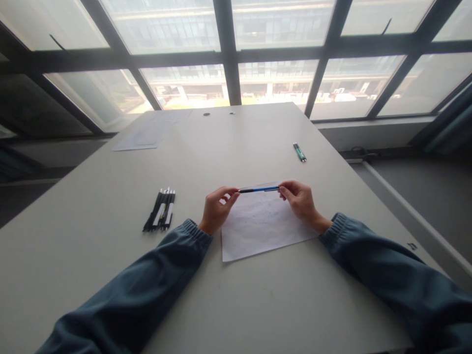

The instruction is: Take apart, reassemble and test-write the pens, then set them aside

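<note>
A blue and black pen (260,189) is stretched level between my two hands, above a sheet of white paper (263,231). My left hand (217,209) pinches its dark end between thumb and finger. At the blue end, my right hand (298,199) pinches it the same way, with the clip close to the fingers. Faint writing marks show on the paper, which lies partly under both hands. Left of my left hand, a bunch of several black and white pens (160,211) rests on the table.
The white table (243,305) reaches to large framed windows (184,83). Teal pens (300,152) lie at the right, beyond my right hand. More paper sheets (143,135) lie at the far left. A small round dark item (206,114) is near the far edge.
</note>
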The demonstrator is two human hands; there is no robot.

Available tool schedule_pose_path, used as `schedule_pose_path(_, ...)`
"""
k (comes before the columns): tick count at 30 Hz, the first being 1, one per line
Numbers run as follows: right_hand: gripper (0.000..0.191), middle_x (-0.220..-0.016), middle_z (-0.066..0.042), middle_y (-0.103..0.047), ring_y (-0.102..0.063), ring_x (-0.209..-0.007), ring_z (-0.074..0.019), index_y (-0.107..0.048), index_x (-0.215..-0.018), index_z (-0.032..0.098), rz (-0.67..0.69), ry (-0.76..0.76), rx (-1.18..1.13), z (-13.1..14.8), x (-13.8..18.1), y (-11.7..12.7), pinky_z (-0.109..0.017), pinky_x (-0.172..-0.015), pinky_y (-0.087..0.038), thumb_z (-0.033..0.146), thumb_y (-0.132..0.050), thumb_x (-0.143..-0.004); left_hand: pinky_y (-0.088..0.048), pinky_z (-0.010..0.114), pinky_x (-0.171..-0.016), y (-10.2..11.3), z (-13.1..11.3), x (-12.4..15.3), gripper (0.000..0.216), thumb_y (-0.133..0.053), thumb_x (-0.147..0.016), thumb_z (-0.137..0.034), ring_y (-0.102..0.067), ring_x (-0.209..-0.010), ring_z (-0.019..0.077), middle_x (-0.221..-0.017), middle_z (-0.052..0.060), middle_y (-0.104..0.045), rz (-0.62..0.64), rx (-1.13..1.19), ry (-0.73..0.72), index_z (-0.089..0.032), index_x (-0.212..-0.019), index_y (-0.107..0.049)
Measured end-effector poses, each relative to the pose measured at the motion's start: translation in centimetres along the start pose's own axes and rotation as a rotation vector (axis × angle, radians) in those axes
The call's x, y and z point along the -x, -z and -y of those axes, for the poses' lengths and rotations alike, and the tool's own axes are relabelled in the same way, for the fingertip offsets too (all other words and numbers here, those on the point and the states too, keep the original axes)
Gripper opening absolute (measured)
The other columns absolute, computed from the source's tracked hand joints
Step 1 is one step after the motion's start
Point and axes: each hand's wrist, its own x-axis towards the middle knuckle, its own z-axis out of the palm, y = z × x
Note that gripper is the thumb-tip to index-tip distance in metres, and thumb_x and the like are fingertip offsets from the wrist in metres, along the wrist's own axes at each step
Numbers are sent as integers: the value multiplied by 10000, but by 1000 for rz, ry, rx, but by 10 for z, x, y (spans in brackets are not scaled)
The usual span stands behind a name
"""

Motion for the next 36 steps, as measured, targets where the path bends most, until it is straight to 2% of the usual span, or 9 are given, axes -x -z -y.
schedule_pose_path(36,279,-685,-29,-688,-599,-565,-127,-707,-838,164,31,26,-9,-1,1,0,-262,-548,-494,442,-716,-859,-549,251,-668,1,-2,-2,240,-677,-902,-417,-725,-770,165,-840,45,-779,16,19,65,-191,-919,-756)
